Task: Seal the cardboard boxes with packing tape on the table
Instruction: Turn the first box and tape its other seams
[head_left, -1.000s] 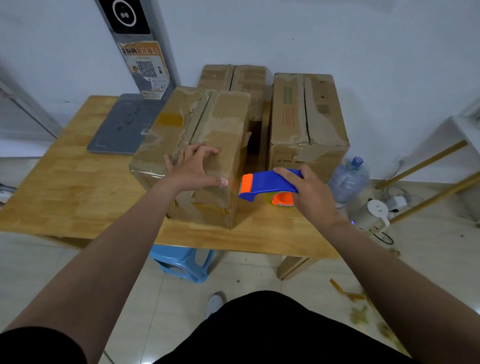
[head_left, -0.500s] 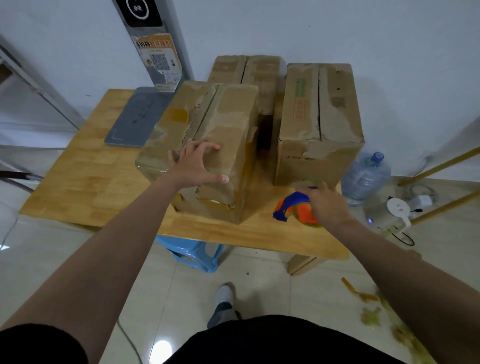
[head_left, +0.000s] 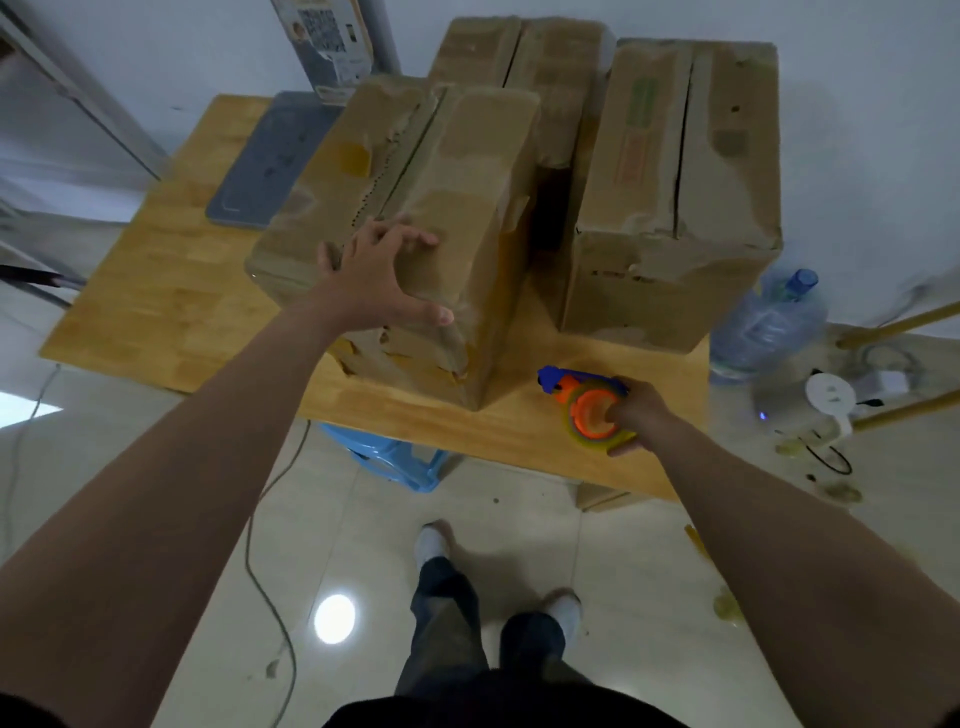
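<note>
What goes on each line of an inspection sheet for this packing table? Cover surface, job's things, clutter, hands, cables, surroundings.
Surface: wooden table.
Job's things: near box, right box, back box, top seams look untaped; dispenser at table's near edge.
Clutter: grey pad, back left.
Hands: left hand rests on near box; right hand grips dispenser.
Cables: cable on floor, left.
Surroundings: stool under table; bottle and scraps on floor, right.

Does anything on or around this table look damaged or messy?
Yes. The near box, under the left hand, is battered: its top seam is ragged and its front lower edge is torn and peeling. Yellowish scraps litter the floor right of the table. The tape dispenser in the right hand looks fine.
</note>
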